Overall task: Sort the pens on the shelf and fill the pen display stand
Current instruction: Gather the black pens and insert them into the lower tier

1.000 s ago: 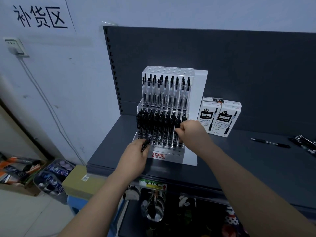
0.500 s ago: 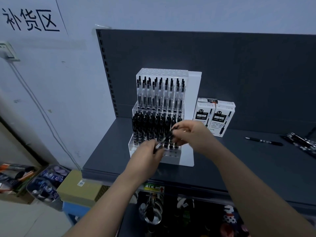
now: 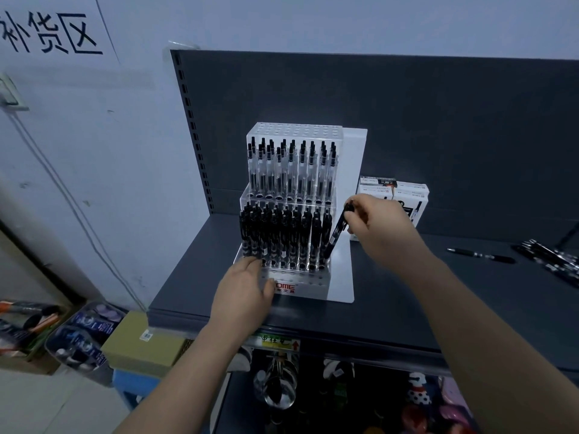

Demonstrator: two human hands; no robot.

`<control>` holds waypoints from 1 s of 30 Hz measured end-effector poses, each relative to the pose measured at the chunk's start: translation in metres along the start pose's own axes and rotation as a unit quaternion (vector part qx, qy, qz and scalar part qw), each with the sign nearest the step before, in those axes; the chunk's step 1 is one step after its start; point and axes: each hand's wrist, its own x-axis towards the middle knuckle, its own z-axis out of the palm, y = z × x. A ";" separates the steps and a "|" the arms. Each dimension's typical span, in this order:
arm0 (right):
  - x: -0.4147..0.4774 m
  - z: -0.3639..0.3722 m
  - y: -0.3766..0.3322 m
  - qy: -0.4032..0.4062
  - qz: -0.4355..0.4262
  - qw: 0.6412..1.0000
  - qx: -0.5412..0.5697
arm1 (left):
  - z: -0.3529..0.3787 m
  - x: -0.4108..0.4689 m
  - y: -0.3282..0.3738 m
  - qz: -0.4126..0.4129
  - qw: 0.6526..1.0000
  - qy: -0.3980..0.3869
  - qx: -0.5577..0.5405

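Observation:
A clear tiered pen display stand (image 3: 308, 285) sits on the dark grey shelf (image 3: 391, 308). Its upper tier holds several clear-barrelled pens (image 3: 291, 170), its lower tier several black pens (image 3: 282, 236). My right hand (image 3: 376, 227) pinches the top of a black pen (image 3: 336, 234), tilted, with its tip at the right end of the lower tier. My left hand (image 3: 246, 289) rests with relaxed fingers on the stand's front left corner and holds nothing. One loose black pen (image 3: 481, 255) lies on the shelf to the right, and several more pens (image 3: 551, 256) lie at the far right edge.
White pen boxes (image 3: 407, 195) stand just behind my right hand against the shelf's back panel. Below the shelf hang small goods (image 3: 275, 386). On the floor to the left are a cardboard box (image 3: 141, 343) and bins of items (image 3: 81, 336).
The black pen passed from both hands into my right hand alone, which carried it right to the stand's lower tier. My left hand dropped onto the stand's front left corner.

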 end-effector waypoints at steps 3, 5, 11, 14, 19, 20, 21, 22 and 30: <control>0.002 0.009 -0.001 -0.042 0.016 0.999 -0.031 | -0.001 0.000 -0.001 -0.001 1.000 -0.003 0.003; 0.003 0.017 -0.002 -0.077 0.019 0.995 -0.057 | -0.001 0.000 -0.002 -0.002 1.000 -0.002 0.003; 0.005 0.025 -0.006 -0.101 0.024 0.991 -0.083 | -0.002 0.000 0.000 -0.006 1.000 0.001 0.005; 0.008 0.022 -0.009 -0.120 0.029 0.988 -0.095 | -0.002 0.000 0.001 -0.010 1.000 0.001 0.004; 0.009 0.026 -0.017 -0.140 0.026 0.979 -0.145 | -0.004 0.000 0.001 -0.015 1.000 -0.010 -0.002; 0.009 0.027 -0.018 -0.137 0.027 0.978 -0.154 | -0.005 0.000 0.001 -0.016 1.000 -0.011 -0.004; 0.009 0.028 -0.019 -0.133 0.031 0.978 -0.159 | -0.005 0.001 0.003 -0.019 1.000 -0.010 -0.008; 0.009 0.028 -0.019 -0.130 0.036 0.978 -0.160 | -0.006 0.001 0.004 -0.022 1.000 -0.010 -0.012; -0.018 0.038 0.007 -0.069 0.037 0.976 -0.202 | -0.010 0.000 0.021 -0.008 0.998 0.011 -0.062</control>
